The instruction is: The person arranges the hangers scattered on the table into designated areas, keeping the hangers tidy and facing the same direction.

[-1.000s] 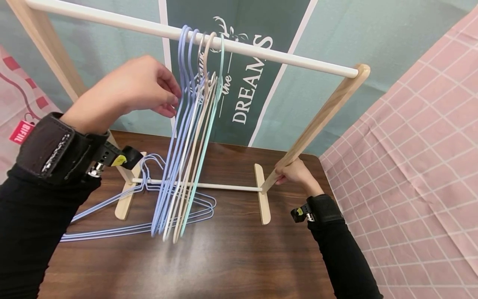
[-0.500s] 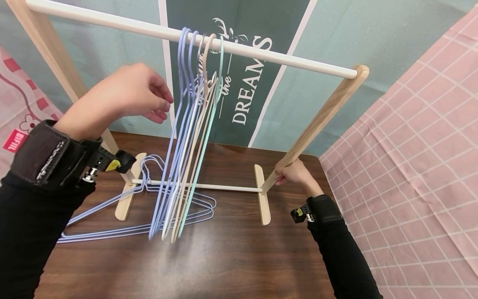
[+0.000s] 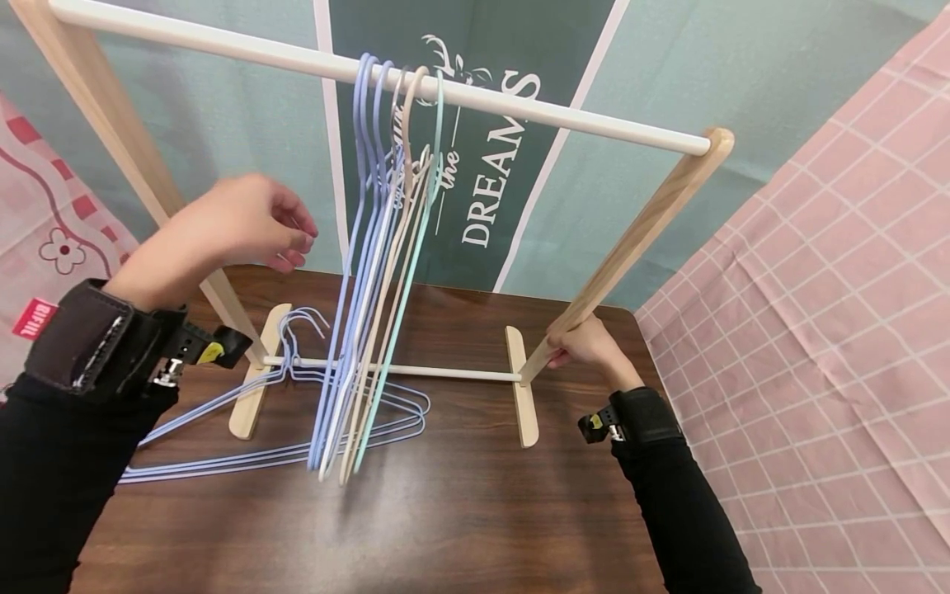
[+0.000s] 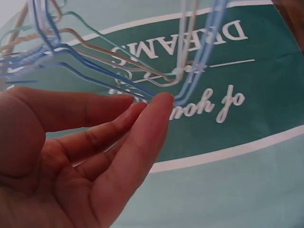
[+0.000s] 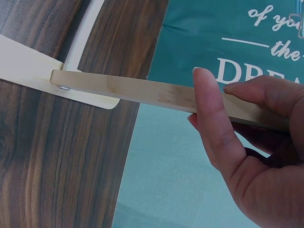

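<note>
Clamped round the wooden post [image 3: 653, 205] with the right grip [image 3: 586, 341]! Over to the left grip [image 3: 252, 221]: loosely curled, free, near blue hangers [image 3: 364, 247] on the white rail [image 3: 534, 106].

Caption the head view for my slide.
Blue, white, beige and mint hangers hang from a white rail; the left hand hovers beside them, the right hand grips a wooden upright.

The flat, dark brown wood-grain tabletop [image 3: 460, 528] looks smooth and softly glossy. The long, pale wooden upright [image 5: 142, 91] is matt, its round metal screw [image 5: 64, 87] shiny. Thin, pale-blue hangers [image 4: 204, 52], blurred close up, seem plastic-coated.
</note>
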Demonstrator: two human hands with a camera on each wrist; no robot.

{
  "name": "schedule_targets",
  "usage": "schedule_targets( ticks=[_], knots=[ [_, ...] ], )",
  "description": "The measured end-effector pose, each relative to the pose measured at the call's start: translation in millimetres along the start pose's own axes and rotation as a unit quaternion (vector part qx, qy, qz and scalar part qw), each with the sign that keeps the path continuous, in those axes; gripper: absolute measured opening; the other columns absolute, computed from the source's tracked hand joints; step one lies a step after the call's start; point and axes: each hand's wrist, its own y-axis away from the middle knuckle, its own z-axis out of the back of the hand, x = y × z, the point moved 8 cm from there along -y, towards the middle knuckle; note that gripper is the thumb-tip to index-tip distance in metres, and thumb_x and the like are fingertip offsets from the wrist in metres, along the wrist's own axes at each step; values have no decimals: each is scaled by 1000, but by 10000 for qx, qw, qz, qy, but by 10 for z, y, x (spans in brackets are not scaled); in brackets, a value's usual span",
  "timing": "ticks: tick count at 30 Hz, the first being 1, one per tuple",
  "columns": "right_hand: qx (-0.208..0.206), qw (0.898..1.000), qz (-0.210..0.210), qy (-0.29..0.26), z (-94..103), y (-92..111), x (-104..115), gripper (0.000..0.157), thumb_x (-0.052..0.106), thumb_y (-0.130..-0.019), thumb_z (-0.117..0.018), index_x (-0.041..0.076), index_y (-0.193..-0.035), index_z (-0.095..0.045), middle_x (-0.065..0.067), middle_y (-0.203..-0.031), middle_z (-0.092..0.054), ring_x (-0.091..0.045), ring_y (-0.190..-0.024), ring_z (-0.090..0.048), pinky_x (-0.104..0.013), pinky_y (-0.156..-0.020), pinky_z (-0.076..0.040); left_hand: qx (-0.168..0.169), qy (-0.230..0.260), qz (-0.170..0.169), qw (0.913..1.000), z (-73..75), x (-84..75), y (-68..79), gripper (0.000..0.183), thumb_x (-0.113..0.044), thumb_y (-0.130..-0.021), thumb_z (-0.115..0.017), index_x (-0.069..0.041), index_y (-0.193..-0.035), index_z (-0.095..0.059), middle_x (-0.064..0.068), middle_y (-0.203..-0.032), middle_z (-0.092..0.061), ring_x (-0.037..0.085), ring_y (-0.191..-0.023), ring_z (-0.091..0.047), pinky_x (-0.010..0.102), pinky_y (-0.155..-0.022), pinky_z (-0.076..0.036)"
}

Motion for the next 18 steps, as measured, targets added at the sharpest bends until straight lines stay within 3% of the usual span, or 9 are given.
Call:
schedule_targets(
  ticks=[11,18],
  knots=[
    [-9,10000,-65,5,1,4,-3,30,-6,-85,-48,-21,-111,-46,-41,-101,-53,-42,-74,-63,-38,-62,-53,282,274,230,9990,-215,369,39,18,1,-87,-49,11,-99,-56,9,-75,-61,14,-64,-59,30,-59,-52],
    [7,10000,-91,26,3,11,-2,28,-5,-85,-47,-20,-110,-47,-40,-101,-53,-41,-74,-63,-42,-65,-52,531,-9,323,9981,-420,617,44,17,-1,-87,-47,10,-96,-57,9,-77,-62,14,-64,-60,30,-58,-52]
  ],
)
